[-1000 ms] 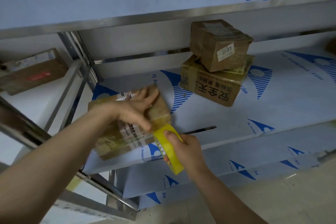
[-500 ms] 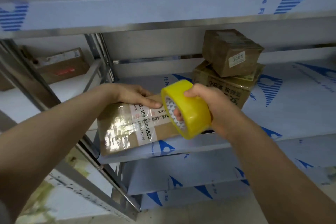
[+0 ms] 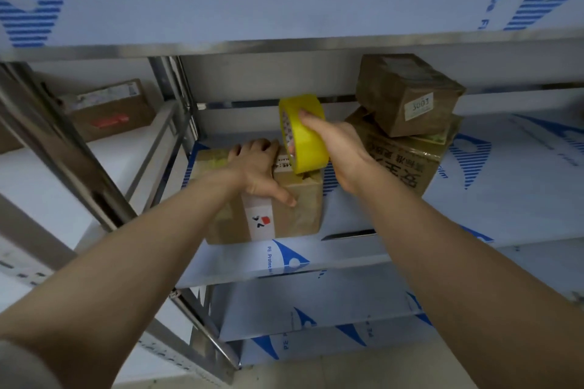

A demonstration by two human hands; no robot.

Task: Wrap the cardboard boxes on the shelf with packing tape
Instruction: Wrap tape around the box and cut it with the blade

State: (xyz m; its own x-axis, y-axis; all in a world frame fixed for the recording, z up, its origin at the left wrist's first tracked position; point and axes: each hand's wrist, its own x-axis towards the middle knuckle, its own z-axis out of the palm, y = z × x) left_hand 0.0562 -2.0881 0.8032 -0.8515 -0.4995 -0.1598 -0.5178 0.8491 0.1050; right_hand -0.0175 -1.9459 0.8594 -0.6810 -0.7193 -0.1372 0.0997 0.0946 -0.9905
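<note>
A brown cardboard box (image 3: 297,215) with a white label strip stands at the front left of the middle shelf (image 3: 347,256). My left hand (image 3: 256,170) lies flat on its top, fingers over the far edge and thumb on the front face. My right hand (image 3: 335,148) grips a yellow roll of packing tape (image 3: 303,136) held upright above the box's right top corner; the roll's lower edge is at the box top. To the right, a small box (image 3: 407,95) sits on a larger printed box (image 3: 407,164).
The upper shelf (image 3: 284,12) overhangs close above, with papers on it. A steel upright (image 3: 177,98) stands left of the box. Another box (image 3: 110,110) lies on the neighbouring shelf at the left. Lower shelves sit below.
The box has been turned so its label strip faces front and pushed further back. My right hand has lifted the tape roll up over the box top; my left hand now lies across the top.
</note>
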